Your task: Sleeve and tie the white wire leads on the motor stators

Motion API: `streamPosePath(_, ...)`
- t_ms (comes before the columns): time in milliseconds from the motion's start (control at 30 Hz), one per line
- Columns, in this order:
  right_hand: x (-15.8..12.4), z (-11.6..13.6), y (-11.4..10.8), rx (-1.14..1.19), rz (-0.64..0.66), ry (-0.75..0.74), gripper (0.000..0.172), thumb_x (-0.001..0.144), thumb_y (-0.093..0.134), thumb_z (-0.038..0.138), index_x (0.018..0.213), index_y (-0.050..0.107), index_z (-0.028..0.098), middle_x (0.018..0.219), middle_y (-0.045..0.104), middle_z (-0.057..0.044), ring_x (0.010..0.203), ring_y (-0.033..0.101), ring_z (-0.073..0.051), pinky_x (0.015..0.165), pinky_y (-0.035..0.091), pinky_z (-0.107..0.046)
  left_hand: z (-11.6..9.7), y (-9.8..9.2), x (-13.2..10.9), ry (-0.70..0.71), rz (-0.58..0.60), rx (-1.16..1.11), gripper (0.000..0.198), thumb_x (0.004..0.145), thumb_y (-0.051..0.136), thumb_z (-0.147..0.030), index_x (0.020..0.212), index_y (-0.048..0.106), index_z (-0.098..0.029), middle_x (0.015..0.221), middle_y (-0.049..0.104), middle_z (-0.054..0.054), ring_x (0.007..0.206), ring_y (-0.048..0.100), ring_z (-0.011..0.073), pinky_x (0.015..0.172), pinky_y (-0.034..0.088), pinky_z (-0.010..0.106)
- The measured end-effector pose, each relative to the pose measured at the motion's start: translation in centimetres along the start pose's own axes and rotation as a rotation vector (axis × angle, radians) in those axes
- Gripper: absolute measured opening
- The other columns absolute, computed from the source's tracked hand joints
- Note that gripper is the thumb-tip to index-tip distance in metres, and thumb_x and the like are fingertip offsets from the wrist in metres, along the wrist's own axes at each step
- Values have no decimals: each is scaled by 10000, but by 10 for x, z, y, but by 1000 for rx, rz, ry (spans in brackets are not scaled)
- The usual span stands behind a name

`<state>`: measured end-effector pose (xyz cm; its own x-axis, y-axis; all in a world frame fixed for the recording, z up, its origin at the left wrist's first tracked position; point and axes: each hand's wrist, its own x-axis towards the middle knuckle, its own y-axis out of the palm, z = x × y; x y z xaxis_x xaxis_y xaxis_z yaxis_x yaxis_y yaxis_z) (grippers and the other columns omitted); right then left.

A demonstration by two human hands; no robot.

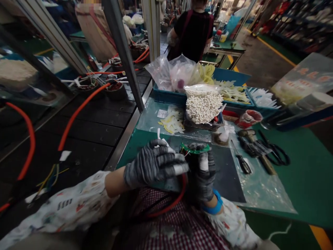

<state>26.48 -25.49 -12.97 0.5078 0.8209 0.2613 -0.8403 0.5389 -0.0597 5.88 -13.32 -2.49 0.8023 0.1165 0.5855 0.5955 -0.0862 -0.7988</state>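
Observation:
My left hand (pixel 157 163), in a grey striped glove, is closed with its fingers bent towards the right. A narrow white piece (pixel 159 134) sticks up beyond its knuckles; its lower part is hidden by the glove. Opposite it, my right hand (pixel 206 172), gloved alike, grips a green circuit board (pixel 195 149) with its thumb along the near side. Small wires show at the board's left end. Beneath the board is a dark part, mostly in shadow. An orange cable (pixel 179 194) curves between the hands and over my checked apron.
Ahead lie a bag of white beads (pixel 203 107), yellow-white strips (pixel 173 123) and blue trays (pixel 169 96). To the right are a screwdriver (pixel 244 164), a hammer (pixel 266 163) and black-handled scissors (pixel 282 154). A metal post (pixel 127 59) rises beside the dark conveyor (pixel 104 125). Co-workers stand beyond.

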Motion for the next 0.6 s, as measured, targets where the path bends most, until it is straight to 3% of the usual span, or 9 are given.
streamPosePath(67, -1, -2, 4, -7, -122, -53, 374, 1039, 770, 430, 1405, 715, 375, 1509, 715, -81, 1597, 535, -360, 1333, 464, -659, 4, 0, -1, -157, -165, -85, 297, 1093, 592, -167, 1299, 739, -323, 1229, 859, -8, 1130, 783, 186, 1130, 566, 377)
streamPosePath(133, -4, 3, 16, 46, -175, -84, 364, 1108, 675, 400, 1471, 669, 407, 1466, 728, -59, 1445, 658, -315, 1284, 521, -634, 6, 1, 3, -420, -256, -258, 206, 1059, 658, -241, 1247, 740, -261, 1194, 827, 48, 1123, 782, 219, 1044, 629, 381)
streamPosePath(200, -6, 12, 31, 144, -182, -117, 297, 1170, 554, 389, 1448, 643, 445, 1345, 744, -30, 1248, 733, -263, 1185, 597, -589, 8, 4, 8, -668, -211, -476, 214, 1016, 737, -361, 1169, 769, -215, 1202, 795, 100, 1081, 788, 256, 950, 681, 400)
streamPosePath(267, -5, 23, 42, 239, -170, -154, 197, 1186, 516, 414, 1316, 661, 439, 1163, 731, -8, 1081, 738, -237, 1071, 644, -533, 12, 8, 12, -796, -106, -645, 250, 965, 799, -430, 1043, 790, -194, 1241, 781, 132, 1026, 792, 268, 899, 701, 421)
streamPosePath(333, -2, 34, 48, 286, -141, -208, 122, 1172, 549, 454, 1171, 657, 395, 1010, 686, -1, 960, 719, -232, 971, 655, -490, 16, 10, 14, -830, -28, -739, 222, 942, 819, -405, 947, 778, -187, 1290, 777, 147, 1038, 792, 274, 909, 700, 435)
streamPosePath(433, 4, 43, 49, 259, -112, -293, 166, 1151, 588, 483, 1059, 602, 345, 907, 635, -4, 861, 698, -233, 859, 643, -459, 22, 5, 17, -803, 107, -890, 174, 943, 809, -363, 965, 759, -198, 1236, 800, 126, 1053, 794, 272, 935, 692, 433)
streamPosePath(533, 6, 45, 50, 250, -99, -317, 200, 1153, 586, 498, 1029, 569, 342, 890, 614, 4, 829, 672, -226, 851, 622, -448, 24, -5, 19, -769, 233, -1022, 194, 952, 802, -377, 1036, 747, -210, 1112, 812, 93, 1002, 792, 258, 898, 691, 408)
streamPosePath(600, 5, 43, 51, 314, -89, -291, 177, 1159, 577, 498, 1052, 583, 357, 905, 614, 6, 848, 659, -228, 878, 606, -444, 30, -12, 18, -739, 252, -1004, 201, 963, 802, -388, 1044, 752, -210, 1077, 810, 89, 981, 787, 252, 878, 685, 396)
